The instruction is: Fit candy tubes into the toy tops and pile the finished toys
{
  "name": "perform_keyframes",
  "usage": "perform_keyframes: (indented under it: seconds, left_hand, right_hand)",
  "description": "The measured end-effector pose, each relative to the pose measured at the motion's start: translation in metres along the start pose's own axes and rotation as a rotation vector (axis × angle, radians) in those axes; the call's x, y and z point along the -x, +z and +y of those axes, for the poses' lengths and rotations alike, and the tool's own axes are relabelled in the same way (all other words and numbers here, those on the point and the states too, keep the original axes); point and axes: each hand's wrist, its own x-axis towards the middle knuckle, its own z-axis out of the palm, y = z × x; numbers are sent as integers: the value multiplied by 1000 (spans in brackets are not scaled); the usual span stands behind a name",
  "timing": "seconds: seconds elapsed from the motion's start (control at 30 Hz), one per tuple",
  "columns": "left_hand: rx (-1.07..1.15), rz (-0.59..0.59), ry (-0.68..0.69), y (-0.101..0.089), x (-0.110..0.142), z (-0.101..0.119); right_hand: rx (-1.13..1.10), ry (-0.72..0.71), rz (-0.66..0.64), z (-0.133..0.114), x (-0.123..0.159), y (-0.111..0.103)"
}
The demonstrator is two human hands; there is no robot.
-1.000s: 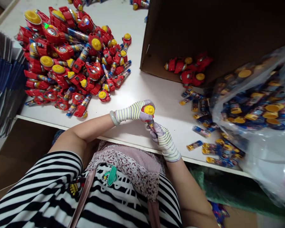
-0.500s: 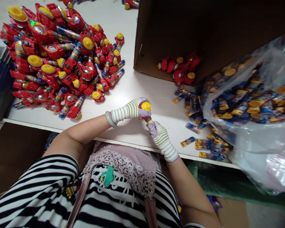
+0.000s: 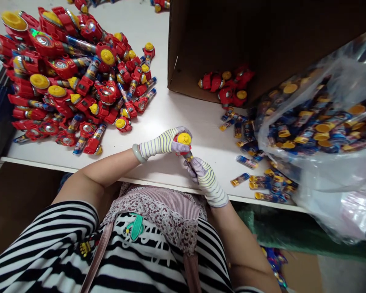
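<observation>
Workshop: toys [image 3: 106, 92] heaped on table [image 3: 161, 110]

Both hands [image 3: 169, 141] [image 3: 205, 176] curled, close together

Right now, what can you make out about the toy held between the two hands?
The toy has a red, plastic-looking head with a round yellow disc facing up, and a narrow, darker stem. The gloved left hand curls its fingers around the head; the gloved right hand grips the stem, hiding its far end. The stem slants toward the person's right, over the white table near its front edge. Fine markings are too small to read.
</observation>
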Motion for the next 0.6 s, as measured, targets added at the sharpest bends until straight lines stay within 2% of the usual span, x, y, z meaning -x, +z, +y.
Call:
perform_keyframes:
  seconds: [0.07,0.13,0.23,0.3,0.33,0.37,0.4,0.47,0.5,0.57,0.6]
  left_hand:
    - [20,-36,52,-2,1,-3]
    - [2,-65,72,-4,2,-5]
    - [-52,-86,83,-8,9,-1]
    - [-83,-23,100,-22,13,7]
    - [-99,88,134,-37,14,12]
    - [-120,265,197,-57,14,20]
    - [-149,492,286,-84,15,30]
    - [-244,988,472,-152,20,56]
    - [-300,1203,530,-189,26,71]
    - [-414,1502,489,-261,41,102]
    - [-462,1584,384,-291,50,115]
  right_hand:
    - [-241,115,-130,5,3,5]
    - [-364,172,-181,9,1,11]
    - [-316,143,-160,12,-4,11]
    - [-210,72,-91,14,-9,-1]
    - [-199,30,-47,17,-12,-12]
    - [-193,-14,17,21,-16,-25]
    - [-177,-30,84,27,-22,-39]
    - [-135,-1,164,41,-32,-66]
    - [-112,21,150,47,-36,-75]
    - [-68,51,118,56,-37,-83]
    - [-44,55,115,57,-34,-81]
